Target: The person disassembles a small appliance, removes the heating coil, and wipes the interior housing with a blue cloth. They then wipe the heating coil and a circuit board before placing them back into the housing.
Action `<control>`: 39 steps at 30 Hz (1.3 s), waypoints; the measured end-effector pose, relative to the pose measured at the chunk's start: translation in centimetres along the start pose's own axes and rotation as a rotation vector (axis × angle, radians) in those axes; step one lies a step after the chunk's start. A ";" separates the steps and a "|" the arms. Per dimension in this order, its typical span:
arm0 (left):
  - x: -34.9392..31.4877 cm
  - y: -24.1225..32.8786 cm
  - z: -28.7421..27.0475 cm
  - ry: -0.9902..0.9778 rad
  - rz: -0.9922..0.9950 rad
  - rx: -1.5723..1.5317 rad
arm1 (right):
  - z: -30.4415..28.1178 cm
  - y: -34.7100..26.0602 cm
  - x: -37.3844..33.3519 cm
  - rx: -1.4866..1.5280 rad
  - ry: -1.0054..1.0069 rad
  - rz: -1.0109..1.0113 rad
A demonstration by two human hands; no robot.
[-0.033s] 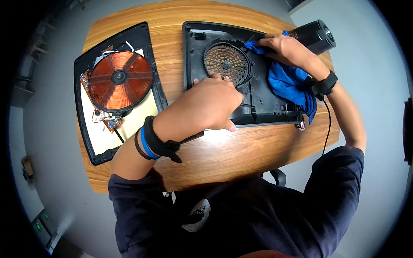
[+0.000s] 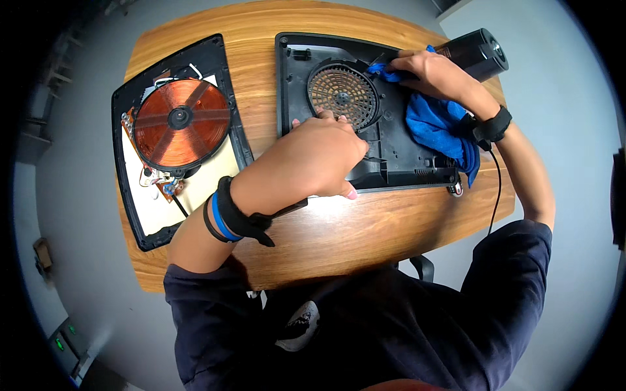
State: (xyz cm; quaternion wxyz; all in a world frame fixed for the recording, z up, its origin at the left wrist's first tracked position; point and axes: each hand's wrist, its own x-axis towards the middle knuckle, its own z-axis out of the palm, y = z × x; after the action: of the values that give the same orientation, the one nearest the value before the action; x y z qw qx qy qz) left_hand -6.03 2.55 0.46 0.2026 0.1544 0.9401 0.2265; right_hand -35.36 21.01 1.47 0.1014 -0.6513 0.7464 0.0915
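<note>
A black plastic base shell (image 2: 398, 140) lies with its inside up on the table, its round vent grille (image 2: 343, 96) toward the left. My left hand (image 2: 323, 153) grips the shell's near side, fingers reaching in by the grille and the thumb at the near rim. Pinched in my right hand (image 2: 433, 73) is a bunched corner of a blue cloth (image 2: 433, 127), pressed to the shell's inside right of the grille. The rest of the cloth drapes over the shell's right side. My left palm hides part of the shell's near left corner.
To the left lies an induction cooker's other half (image 2: 238, 140), carrying a copper coil (image 2: 202, 124) and wiring. A black cylinder (image 2: 473, 55) rests on its side at the far right. A small object (image 2: 456, 189) sits by the shell's near right corner. A cable (image 2: 499, 189) hangs from my right wristband.
</note>
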 end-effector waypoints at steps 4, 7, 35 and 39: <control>0.1 0.3 -0.6 -0.031 -0.026 -0.012 | 1.5 -2.0 0.6 0.231 0.176 -0.130; -0.4 0.2 -0.3 -0.017 -0.031 -0.035 | 0.0 -2.9 -0.5 0.152 -0.051 0.054; -0.2 0.2 -0.7 0.059 -0.022 0.145 | 2.5 -4.0 -6.1 -0.046 -0.259 0.225; -0.3 1.3 -1.2 -0.013 -0.084 0.098 | 4.3 -4.7 -7.9 -0.218 0.004 0.101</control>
State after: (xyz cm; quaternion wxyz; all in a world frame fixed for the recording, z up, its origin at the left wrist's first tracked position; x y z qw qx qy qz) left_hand -6.05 3.06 2.16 0.2103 0.1262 0.9543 0.1707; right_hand -29.51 29.04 -0.51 0.0238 -0.6203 0.7641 0.1756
